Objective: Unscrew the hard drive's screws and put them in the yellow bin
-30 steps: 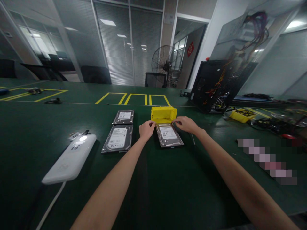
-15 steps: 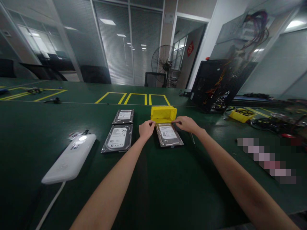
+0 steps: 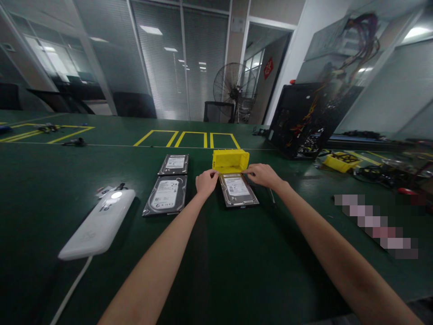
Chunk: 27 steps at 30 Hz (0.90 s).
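Note:
A hard drive point(image 3: 237, 190) with a white label lies flat on the green table point(image 3: 216, 253), its far end against a yellow plastic bin point(image 3: 230, 160). My left hand point(image 3: 206, 181) pinches the drive's far left corner with closed fingers. On the far right corner my right hand point(image 3: 262, 175) grips the same drive, fingers curled. Both forearms reach out from the near edge. Two more hard drives lie to the left, one near point(image 3: 166, 195) and one farther back point(image 3: 175, 164).
A white power bank point(image 3: 98, 223) with a lit spot and a cable sits at the near left. An open black computer case point(image 3: 304, 119) with coloured wires stands at the back right, with a second yellow bin point(image 3: 340, 162) and tangled cables beside it. Yellow lines mark the table.

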{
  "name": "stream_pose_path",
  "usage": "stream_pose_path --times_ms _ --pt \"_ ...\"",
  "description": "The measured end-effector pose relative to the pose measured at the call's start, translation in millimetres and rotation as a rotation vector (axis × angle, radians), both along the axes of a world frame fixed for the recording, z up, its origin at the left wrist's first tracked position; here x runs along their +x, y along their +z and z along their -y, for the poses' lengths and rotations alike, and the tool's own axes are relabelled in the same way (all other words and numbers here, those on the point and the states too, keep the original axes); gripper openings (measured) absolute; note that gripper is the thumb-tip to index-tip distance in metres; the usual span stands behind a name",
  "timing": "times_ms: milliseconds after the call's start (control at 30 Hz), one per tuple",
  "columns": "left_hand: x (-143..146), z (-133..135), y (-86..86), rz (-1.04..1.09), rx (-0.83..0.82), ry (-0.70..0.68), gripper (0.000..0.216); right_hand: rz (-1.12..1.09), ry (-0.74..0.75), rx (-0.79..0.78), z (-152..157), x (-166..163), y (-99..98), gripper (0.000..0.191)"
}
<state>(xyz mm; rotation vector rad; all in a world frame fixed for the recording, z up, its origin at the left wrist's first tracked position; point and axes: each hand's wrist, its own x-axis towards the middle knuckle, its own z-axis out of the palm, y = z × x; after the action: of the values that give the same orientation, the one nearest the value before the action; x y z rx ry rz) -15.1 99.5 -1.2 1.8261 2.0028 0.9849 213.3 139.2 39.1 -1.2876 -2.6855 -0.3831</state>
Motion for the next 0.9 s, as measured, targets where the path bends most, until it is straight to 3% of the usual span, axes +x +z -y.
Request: stream_pose_path --times_ms 267,900 --pt "-0.1 0.2 0.3 0.009 0.002 -0.007 0.024 -0.09 -0.021 -0.029 -3.1 1.0 -1.5 0.037" --pt "0.2 -1.3 -1.0 0.012 0.007 0.001 0.023 -0.067 -0.083 -0.083 -3.8 0.7 -1.7 0.04"
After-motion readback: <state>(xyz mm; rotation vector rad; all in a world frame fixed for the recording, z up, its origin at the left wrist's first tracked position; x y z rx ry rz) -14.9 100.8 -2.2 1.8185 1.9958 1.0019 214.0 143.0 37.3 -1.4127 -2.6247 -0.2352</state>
